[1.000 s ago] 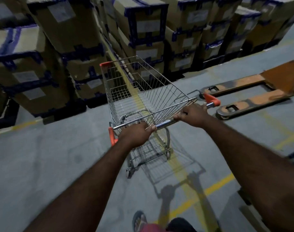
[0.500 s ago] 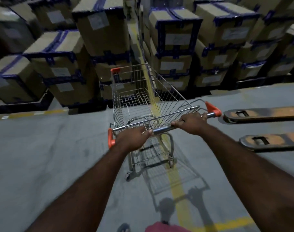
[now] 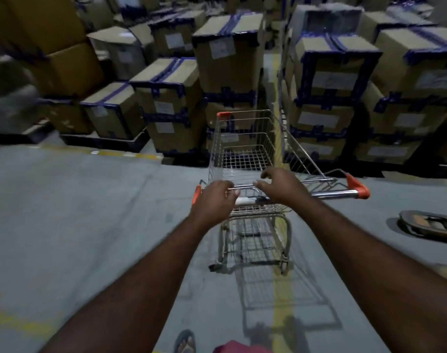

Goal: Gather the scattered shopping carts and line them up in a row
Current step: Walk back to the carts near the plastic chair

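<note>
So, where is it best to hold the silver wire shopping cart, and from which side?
Take the horizontal chrome handle bar at the rear of the silver wire shopping cart, coming from behind and above. It spans the full width between orange end caps, so a wide two-handed grip fits.

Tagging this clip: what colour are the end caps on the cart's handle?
Orange. The head view shows it best on the right cap of the cart handle.
</note>
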